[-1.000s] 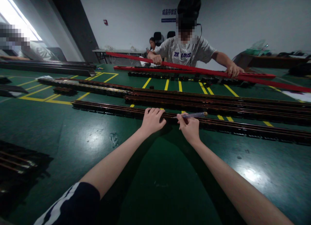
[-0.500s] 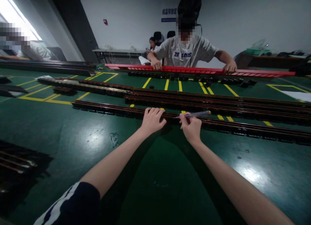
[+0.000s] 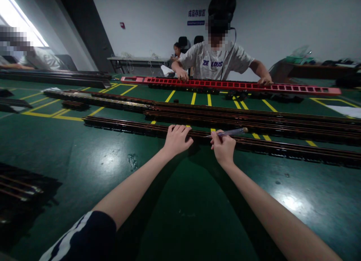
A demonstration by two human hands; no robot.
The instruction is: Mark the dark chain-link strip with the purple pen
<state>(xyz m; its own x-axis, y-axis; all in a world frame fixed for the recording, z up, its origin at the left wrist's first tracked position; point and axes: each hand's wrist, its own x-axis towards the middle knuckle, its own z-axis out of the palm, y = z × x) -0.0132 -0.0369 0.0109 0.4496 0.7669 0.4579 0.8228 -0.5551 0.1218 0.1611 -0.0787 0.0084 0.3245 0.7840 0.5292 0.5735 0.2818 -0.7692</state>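
A long dark strip with copper-coloured lines along it lies across the table before me. My left hand straddles it, fingers curled over the far side and thumb at the near side. Just to the right, my right hand grips a screwdriver with a see-through purplish handle. The screwdriver lies nearly level, its thin tip pointing left at the strip between my hands. Whether the tip touches the strip I cannot tell.
More dark strips lie just behind, and another bundle sits at the near left. Across the green table, a co-worker's hands rest on a long red slotted frame. Small dark parts lie below it.
My right hand and the screwdriver have shifted slightly right. My left hand stays put. The co-worker's red frame has tilted, showing its row of openings.
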